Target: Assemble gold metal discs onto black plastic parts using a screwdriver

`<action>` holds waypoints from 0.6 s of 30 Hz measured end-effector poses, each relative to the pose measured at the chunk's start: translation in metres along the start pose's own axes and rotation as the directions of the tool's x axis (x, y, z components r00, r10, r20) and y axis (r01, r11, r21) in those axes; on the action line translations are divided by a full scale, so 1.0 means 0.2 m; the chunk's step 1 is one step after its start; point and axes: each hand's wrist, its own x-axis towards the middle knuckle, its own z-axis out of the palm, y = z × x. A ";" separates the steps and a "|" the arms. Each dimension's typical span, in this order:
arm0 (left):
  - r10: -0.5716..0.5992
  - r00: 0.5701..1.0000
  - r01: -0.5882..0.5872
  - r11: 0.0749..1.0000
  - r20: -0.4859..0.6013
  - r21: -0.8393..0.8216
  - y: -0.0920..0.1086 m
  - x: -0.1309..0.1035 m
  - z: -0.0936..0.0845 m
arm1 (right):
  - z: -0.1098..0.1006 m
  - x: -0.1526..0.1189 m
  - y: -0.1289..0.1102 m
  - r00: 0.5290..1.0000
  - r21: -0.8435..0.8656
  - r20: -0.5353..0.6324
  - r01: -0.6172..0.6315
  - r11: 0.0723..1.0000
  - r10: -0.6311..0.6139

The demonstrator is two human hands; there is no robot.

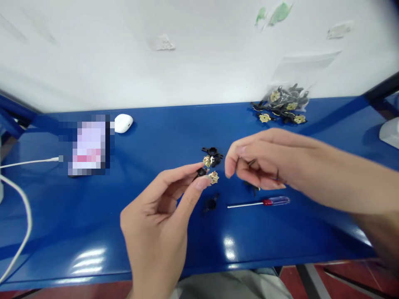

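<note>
My left hand (168, 211) pinches a small black plastic part (202, 171) between thumb and fingertips. A gold-coloured toothed disc (213, 177) shows at the thumb tip. Just beyond the fingertips, a black part with arms (213, 152) lies on the table beside another gold disc (207, 161). To the right, my right hand (258, 158) hovers with curled fingers; whether something small is in them is hidden. Under it a dark part (254, 188) shows partly. Closer to me lie a black ring-shaped part (211, 204) and a screwdriver (260, 203) with a clear and red handle.
At the back right, a clear plastic bag (288, 97) holds several black and gold parts, with more lying before it. A blurred-out phone (89, 145), a white earbud case (124, 123) and a white cable (28, 207) are on the left of the blue table (124, 249). A white wall (199, 74) stands behind.
</note>
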 end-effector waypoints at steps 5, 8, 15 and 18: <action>-0.130 0.984 0.159 0.951 0.125 -0.263 -0.05 0.02 -0.02 | -0.13 0.01 0.01 0.992 0.183 0.129 -0.008 0.983 -0.016; -0.174 0.969 0.221 0.930 0.178 -0.295 -0.07 0.01 -0.03 | -0.10 0.02 0.04 0.990 0.352 0.135 -0.017 0.936 -0.033; -0.163 0.961 0.227 0.927 0.226 -0.299 -0.09 0.01 -0.03 | -0.04 0.04 0.07 0.995 0.474 0.097 -0.073 0.878 0.030; -0.131 0.963 0.185 0.957 0.236 -0.222 -0.07 0.01 -0.02 | -0.05 0.04 0.05 0.999 0.416 0.007 -0.049 0.908 0.050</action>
